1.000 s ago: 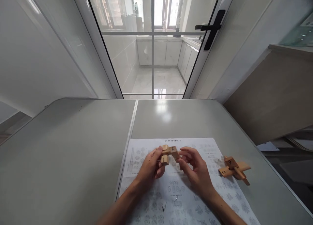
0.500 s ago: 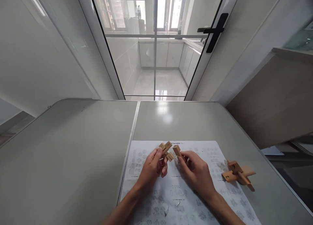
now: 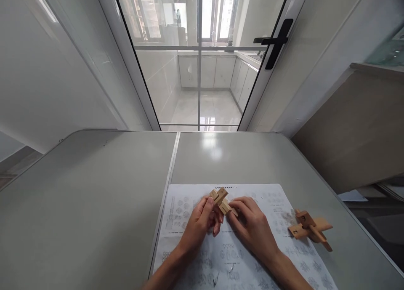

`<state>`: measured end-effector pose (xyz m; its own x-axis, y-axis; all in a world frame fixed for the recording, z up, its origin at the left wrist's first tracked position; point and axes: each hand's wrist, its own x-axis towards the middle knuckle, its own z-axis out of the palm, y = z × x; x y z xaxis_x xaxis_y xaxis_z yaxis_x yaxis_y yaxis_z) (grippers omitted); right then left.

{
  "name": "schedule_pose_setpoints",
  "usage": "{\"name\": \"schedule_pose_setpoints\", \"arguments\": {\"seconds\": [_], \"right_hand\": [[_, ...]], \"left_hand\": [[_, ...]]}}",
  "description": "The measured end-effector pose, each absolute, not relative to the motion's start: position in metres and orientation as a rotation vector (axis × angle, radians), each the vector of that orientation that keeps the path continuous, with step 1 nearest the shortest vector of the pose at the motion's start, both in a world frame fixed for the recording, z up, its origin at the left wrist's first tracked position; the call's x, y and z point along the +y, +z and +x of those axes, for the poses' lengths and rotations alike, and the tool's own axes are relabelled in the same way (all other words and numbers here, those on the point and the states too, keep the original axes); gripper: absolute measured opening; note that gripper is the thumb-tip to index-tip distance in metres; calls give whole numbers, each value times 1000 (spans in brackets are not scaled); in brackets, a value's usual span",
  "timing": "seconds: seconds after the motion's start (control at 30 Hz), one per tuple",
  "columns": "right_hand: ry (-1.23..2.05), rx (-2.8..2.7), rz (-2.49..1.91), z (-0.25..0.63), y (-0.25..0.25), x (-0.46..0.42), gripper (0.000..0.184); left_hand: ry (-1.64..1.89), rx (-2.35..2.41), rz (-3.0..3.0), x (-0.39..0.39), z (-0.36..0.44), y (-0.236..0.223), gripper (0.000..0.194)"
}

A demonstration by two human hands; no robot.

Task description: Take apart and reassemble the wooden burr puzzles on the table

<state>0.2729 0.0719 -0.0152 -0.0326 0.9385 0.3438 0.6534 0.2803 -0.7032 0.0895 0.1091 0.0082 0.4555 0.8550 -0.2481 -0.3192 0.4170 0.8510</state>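
Between thumb and fingers, my left hand (image 3: 202,219) grips a small cluster of interlocked wooden puzzle pieces (image 3: 221,194). My right hand (image 3: 254,222) pinches a wooden puzzle piece (image 3: 234,211) at the right side of this cluster; my fingers cover most of that piece. The two seem to touch, though how far they fit into each other is hidden. Under both hands lies a printed instruction sheet (image 3: 232,243) with rows of small diagrams.
Right of my right hand, a second wooden puzzle assembly (image 3: 310,229) with numbered pieces rests across the sheet's right edge. The grey table (image 3: 104,206) has a pale seam (image 3: 172,159) left of the sheet. A glass door (image 3: 198,71) stands beyond the far edge.
My right hand has brought its piece leftward against the cluster in my left hand. The cluster has turned slightly and sits a little further right. The view has shifted slightly.
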Motion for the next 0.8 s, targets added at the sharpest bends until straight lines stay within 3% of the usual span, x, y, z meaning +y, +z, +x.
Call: {"name": "schedule_pose_setpoints", "arguments": {"seconds": [0.27, 0.43, 0.8], "right_hand": [[499, -1602, -1358, 273, -2, 69, 8], [623, -1683, -1237, 273, 9, 66, 17], [806, -1687, -1183, 273, 11, 66, 20]], "left_hand": [[865, 848, 994, 106, 89, 11, 60], [842, 888, 1068, 100, 91, 16, 64], [732, 669, 916, 103, 86, 15, 62]]}}
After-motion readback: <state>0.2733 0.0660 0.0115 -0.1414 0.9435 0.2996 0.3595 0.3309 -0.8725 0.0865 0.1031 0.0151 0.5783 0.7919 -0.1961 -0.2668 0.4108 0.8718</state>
